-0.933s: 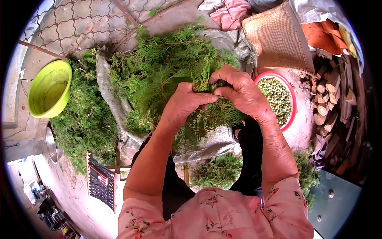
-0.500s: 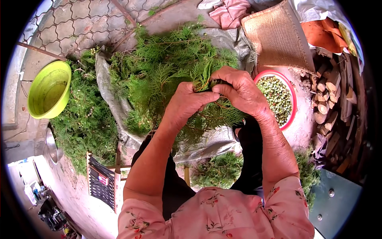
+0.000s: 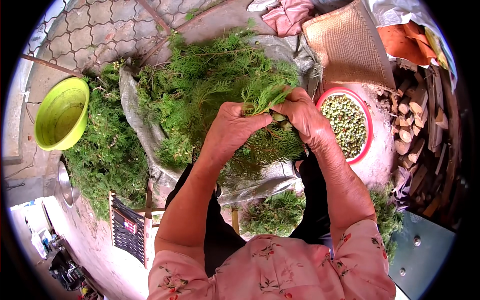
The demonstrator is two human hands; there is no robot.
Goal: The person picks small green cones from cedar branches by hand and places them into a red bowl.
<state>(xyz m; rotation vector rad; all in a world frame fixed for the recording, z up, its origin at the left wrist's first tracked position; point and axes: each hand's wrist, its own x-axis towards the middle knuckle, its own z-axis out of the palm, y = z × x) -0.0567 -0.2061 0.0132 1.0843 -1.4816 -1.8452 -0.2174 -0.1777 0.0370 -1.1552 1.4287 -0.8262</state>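
Note:
My left hand (image 3: 234, 125) is closed in a pinch on a feathery evergreen branch (image 3: 267, 97), whose scaly fronds rise between both hands. My right hand (image 3: 304, 116) is curled close beside it, fingertips near the branch. Small pale green seed cones (image 3: 282, 121) show in the curl of the right fingers, partly hidden. Below the hands, more fronds (image 3: 270, 147) of evergreen hang over my lap. In front lies a large heap of cut evergreen branches (image 3: 200, 75) on a grey plastic sheet (image 3: 137, 107). To the right stands a red-rimmed basin (image 3: 370, 125) holding many small green cones.
A yellow-green tub (image 3: 60, 117) stands at the left, beside another pile of greenery (image 3: 107, 150). A metal bowl (image 3: 65, 185) and a small webbed stool (image 3: 130, 225) are nearer. Stacked firewood (image 3: 412, 120) and a woven mat (image 3: 347, 47) lie at the right.
My right hand has turned and lowered slightly, exposing the pale green cones by its fingers. The frond tip between the hands now leans to the right.

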